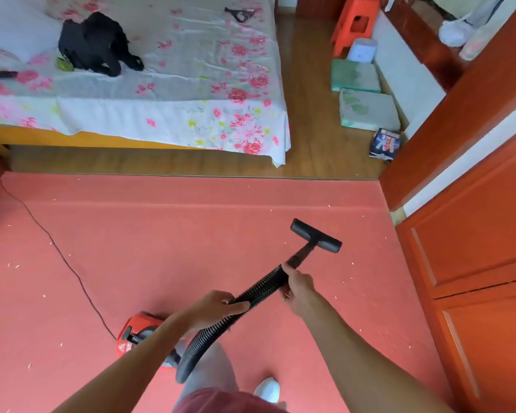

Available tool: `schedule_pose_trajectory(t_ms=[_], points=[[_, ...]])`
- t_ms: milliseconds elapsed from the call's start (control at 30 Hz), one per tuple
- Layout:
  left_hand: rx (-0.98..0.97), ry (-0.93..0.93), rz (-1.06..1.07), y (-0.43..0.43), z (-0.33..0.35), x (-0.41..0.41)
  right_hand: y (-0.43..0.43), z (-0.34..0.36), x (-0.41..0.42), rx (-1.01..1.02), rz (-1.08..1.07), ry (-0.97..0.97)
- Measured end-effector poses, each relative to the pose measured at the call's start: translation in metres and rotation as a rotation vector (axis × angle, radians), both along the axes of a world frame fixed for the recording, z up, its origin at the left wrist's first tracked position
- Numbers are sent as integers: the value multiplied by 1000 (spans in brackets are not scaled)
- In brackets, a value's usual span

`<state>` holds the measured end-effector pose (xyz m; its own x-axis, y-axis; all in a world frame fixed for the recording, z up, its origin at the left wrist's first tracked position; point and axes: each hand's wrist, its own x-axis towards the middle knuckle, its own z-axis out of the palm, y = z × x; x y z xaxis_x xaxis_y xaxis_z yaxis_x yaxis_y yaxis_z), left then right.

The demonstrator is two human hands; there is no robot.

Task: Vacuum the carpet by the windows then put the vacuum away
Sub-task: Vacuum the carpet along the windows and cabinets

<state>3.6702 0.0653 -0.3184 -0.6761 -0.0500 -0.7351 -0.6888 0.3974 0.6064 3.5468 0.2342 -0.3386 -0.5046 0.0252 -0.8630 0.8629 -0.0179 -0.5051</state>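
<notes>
Grey trouser legs and a white shoe (267, 389) stand on the red carpet (161, 248) at the bottom of the view, with both bare forearms reaching forward above them. Left hand (218, 308) is curled around the black ribbed hose (262, 287) partway along, and right hand (298, 287) grips the same hose higher up, just where it meets the short rigid tube. That tube ends in a wide black floor nozzle (316, 235) resting on the carpet ahead of the hands. Below the left forearm the hose loops back to the red vacuum body (137, 332), which sits on the carpet beside the person's legs; a thin dark cord (63, 257) trails from it across the carpet to the left. Small pale specks dot the carpet. Beyond its far edge lie a strip of wooden floor and a bed with a floral sheet (176, 93), on which a black bag (96, 44) slumps; its contents cannot be seen. By the right wall lie two green-edged cushions (367, 110), a blue-and-white box (385, 144) whose inside is hidden, and an orange stool (355, 22). Reddish cabinet doors (474, 234) on the right are closed.
</notes>
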Motion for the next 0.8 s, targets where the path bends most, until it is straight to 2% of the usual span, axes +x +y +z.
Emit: schedule_pose_trajectory(t_ms=[233, 433, 800], points=[[71, 31, 118, 4, -18, -9, -4, 12, -29, 6, 55, 32], [109, 48, 84, -1, -28, -42, -20, 3, -64, 45, 122, 3], [200, 35, 164, -84, -29, -125, -108, -7, -147, 50, 212, -2]])
